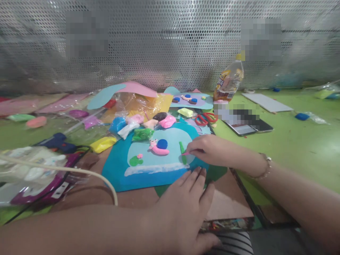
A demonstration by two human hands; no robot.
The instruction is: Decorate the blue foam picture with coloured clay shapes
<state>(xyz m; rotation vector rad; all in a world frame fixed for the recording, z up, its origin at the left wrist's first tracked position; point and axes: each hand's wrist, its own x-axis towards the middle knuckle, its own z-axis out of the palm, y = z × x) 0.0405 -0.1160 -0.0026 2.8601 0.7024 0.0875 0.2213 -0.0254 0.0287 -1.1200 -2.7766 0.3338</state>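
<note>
My left hand [186, 198] lies flat with fingers stretched out, its fingertips at the near edge of a blue paper sheet [114, 173]. My right hand [203, 147] is closed in a pinch on a slim pink pointed tool [185, 154], mostly hidden by the fingers. Its tip touches or hovers just over a green clay strip [182, 148] on the light-blue panel. Left of that sits a pink clay snail [159, 150] with a blue shell [162, 143]. A green clay leaf [136, 161] with a pink flower and a white clay band [156, 169] lie lower down.
Bagged clay in several colours, such as a green pack [143, 134] and a yellow one [103, 144], lies behind the sheet. Red-handled scissors [205, 119], a phone [239, 124] and a bottle [228, 81] stand or lie beyond. A glue gun [58, 141] and cable [79, 170] are left.
</note>
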